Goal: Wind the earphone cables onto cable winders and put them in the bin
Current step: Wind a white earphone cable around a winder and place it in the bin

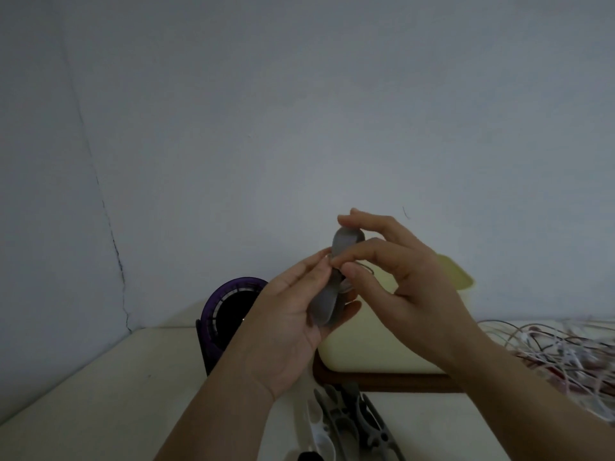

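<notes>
Over bin (382, 347), L (286, 324) & R (409, 277) pinch winder (323, 304).

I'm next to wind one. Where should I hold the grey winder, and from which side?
Grip its lower lobe from the left, as the left hand does: the winder stands nearly upright, so that probably leaves its narrow waist free for the right hand to wind on.

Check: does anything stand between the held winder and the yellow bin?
Nothing visible does. The left hand and right hand hold the grey winder right in front of the yellow bin, though they hide most of its opening.
</notes>
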The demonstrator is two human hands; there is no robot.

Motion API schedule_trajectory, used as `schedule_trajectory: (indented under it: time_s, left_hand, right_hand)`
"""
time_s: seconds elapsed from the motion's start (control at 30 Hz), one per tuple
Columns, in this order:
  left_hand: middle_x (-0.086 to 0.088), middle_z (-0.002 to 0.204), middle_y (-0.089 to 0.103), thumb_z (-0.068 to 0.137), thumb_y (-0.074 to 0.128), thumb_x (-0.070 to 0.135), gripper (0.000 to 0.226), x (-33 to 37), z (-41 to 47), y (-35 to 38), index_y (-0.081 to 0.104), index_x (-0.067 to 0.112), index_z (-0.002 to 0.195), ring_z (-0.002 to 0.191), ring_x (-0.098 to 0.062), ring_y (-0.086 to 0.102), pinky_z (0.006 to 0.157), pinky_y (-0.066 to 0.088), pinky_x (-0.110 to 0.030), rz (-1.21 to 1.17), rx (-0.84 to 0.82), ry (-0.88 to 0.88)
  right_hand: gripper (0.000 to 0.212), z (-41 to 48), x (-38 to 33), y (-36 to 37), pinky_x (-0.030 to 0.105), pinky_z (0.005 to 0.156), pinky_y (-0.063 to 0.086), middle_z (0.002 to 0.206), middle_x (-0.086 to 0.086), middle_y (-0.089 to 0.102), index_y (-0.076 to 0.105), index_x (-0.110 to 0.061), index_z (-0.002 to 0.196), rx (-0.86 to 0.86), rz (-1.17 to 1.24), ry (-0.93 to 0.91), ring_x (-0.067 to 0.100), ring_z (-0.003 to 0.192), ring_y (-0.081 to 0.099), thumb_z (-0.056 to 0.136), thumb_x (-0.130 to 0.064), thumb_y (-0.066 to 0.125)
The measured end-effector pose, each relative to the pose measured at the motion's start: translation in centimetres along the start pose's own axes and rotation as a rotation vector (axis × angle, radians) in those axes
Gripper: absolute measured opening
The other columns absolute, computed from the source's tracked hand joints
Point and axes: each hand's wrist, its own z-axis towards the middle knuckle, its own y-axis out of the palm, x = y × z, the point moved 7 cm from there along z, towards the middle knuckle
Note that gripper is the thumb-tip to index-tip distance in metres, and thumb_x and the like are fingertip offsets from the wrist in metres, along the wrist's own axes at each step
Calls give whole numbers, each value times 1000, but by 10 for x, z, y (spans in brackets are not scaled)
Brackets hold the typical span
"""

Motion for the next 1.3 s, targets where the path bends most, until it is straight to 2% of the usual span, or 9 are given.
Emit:
schedule_trajectory:
  time_s: [0.17, 0.27, 0.37, 0.53, 0.7, 0.9, 0.97, 1.13, 1.3]
  left_hand:
    - [5, 104, 73, 78, 62, 34, 37, 18, -1, -3, 63, 25, 114, 96, -12, 70, 80, 56, -31, 248, 194, 303]
    - [16, 105, 72, 84, 65, 44, 30, 23, -6, 1, 60, 35, 112, 100, -7, 68, 88, 53, -35, 418, 255, 415]
    - [24, 98, 71, 77, 57, 42, 35, 26, -10, 4, 60, 35, 111, 95, -1, 68, 82, 52, -29, 468, 267, 468]
    - [16, 98, 74, 82, 69, 35, 31, 27, -11, 4, 62, 28, 111, 95, -5, 69, 79, 53, -25, 433, 245, 482]
    - [8, 104, 74, 77, 60, 28, 24, 30, -9, 4, 74, 40, 93, 103, -10, 68, 82, 53, -24, 310, 167, 483]
    - [2, 99, 75, 77, 60, 20, 23, 24, -4, 6, 76, 26, 92, 95, -11, 70, 77, 56, -22, 141, 103, 421]
    - [1, 99, 75, 80, 68, 18, 21, 17, -1, 6, 70, 20, 101, 92, -11, 71, 79, 58, -26, 95, 101, 365]
    - [6, 99, 75, 77, 54, 25, 33, 5, 3, -6, 65, 24, 107, 91, -14, 72, 78, 58, -31, 154, 179, 315]
    - [6, 121, 65, 80, 54, 32, 32, -5, 7, -13, 56, 36, 112, 96, -9, 70, 79, 57, -31, 294, 216, 282]
  right_hand:
    - [12, 1, 5, -5, 14, 79, 51, 118, -6, 60, 66, -26, 89, 150, 235, 216, 1, 108, 60, 80, -22, 71]
    - [7, 1, 7, 2, 16, 73, 52, 103, -3, 72, 69, -10, 85, 130, 447, 341, 6, 93, 69, 80, -4, 69]
    - [6, 0, 6, 5, 11, 71, 51, 95, -6, 74, 68, -2, 82, 139, 570, 416, 6, 85, 71, 81, 4, 66]
    - [8, -2, 12, 6, 16, 75, 53, 93, 2, 75, 67, -3, 75, 152, 670, 499, 12, 88, 71, 77, 5, 66]
    - [17, 3, 11, 5, 28, 88, 54, 98, 10, 73, 66, -3, 75, 121, 776, 496, 23, 97, 69, 61, -11, 69]
    - [12, 2, 18, 6, 21, 76, 55, 87, 11, 73, 62, -1, 72, 71, 916, 578, 18, 82, 70, 61, -3, 66]
    - [12, 1, 23, 8, 20, 74, 56, 84, 11, 72, 62, -2, 74, 59, 908, 608, 17, 78, 69, 62, -4, 65]
    - [15, -4, 37, 4, 30, 84, 55, 93, 12, 73, 69, -6, 87, -28, 628, 644, 22, 85, 67, 73, -10, 69]
    - [4, -5, 42, -5, 33, 81, 57, 83, 10, 74, 71, -8, 82, -39, 337, 596, 28, 83, 70, 80, -5, 70]
